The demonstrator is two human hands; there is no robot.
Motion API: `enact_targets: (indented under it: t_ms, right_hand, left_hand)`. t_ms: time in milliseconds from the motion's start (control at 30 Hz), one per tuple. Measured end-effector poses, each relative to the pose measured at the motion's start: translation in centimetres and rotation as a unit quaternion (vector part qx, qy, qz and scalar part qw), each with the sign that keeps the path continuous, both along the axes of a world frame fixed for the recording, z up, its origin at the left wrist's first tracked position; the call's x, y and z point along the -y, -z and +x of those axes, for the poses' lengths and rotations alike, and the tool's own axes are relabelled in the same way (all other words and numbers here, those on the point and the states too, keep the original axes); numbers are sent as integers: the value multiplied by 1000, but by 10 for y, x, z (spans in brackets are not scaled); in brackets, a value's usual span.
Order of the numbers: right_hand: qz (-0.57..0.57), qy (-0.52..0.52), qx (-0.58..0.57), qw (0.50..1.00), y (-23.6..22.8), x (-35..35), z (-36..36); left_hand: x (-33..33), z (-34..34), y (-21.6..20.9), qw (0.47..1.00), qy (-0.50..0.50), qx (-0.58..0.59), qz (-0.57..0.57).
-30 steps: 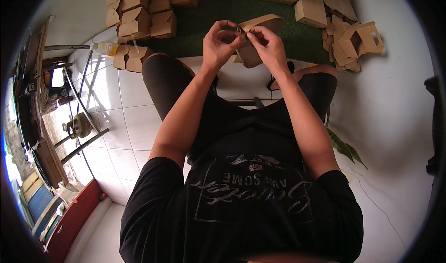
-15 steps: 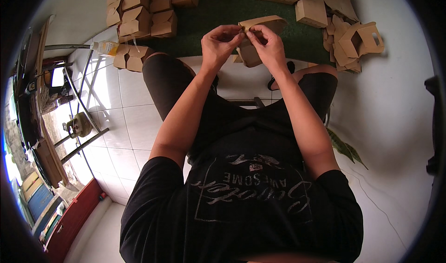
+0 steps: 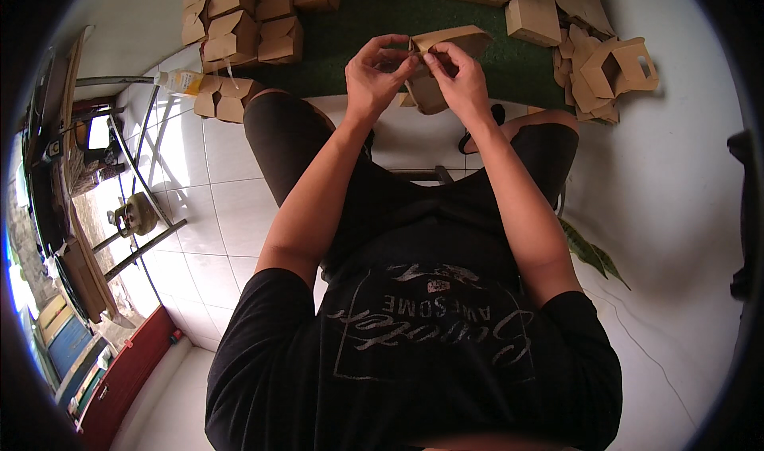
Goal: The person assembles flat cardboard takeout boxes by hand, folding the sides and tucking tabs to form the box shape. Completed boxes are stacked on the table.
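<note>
Where the black short-sleeved T-shirt (image 3: 438,331) lies: lower centre of the frame, nearest.
Left hand (image 3: 370,77): upper centre, thumb and forefinger pinching a corner of a brown, part-folded cardboard carton (image 3: 430,94).
Right hand (image 3: 464,83): just beside it, fingers pinching the same carton's edge.
Carton's place: upper centre, between the hands, one flap reaching right.
Green flat worktop (image 3: 374,13): beyond, top centre.
Closed brown cardboard boxes (image 3: 234,37): grouped upper left.
Brown box with a handle cutout (image 3: 617,69): upper right.

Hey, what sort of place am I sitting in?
Perhaps a small home workshop: stacked brown boxes sit on a green work surface, a cardboard carton is held near it, and white floor tiles show alongside.
</note>
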State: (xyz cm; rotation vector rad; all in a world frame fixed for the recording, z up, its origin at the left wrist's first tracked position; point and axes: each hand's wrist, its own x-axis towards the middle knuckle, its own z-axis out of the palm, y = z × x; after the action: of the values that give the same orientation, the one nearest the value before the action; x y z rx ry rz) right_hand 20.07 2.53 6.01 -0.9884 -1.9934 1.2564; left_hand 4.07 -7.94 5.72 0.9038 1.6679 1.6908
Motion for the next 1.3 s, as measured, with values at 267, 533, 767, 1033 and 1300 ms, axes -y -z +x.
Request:
enact_targets:
  t_ms: [267,533,767,1033,1300]
  right_hand:
    - [-3,-1,-10,1000,5,0,-1]
    - [-39,-13,-17,999,6,-1,0]
    - [-34,-10,-33,999,3,1,1]
    - [-93,-19,-52,994,10,-4,5]
    - [-92,-24,-24,995,9,-6,6]
  left_hand:
    - [2,2,-3,1000,14,14,5]
    - [-1,4,5,988,23,154,10]
    - [-2,6,10,993,13,117,26]
    - [-2,7,5,997,4,80,20]
    - [1,5,-3,1000,4,5,-15]
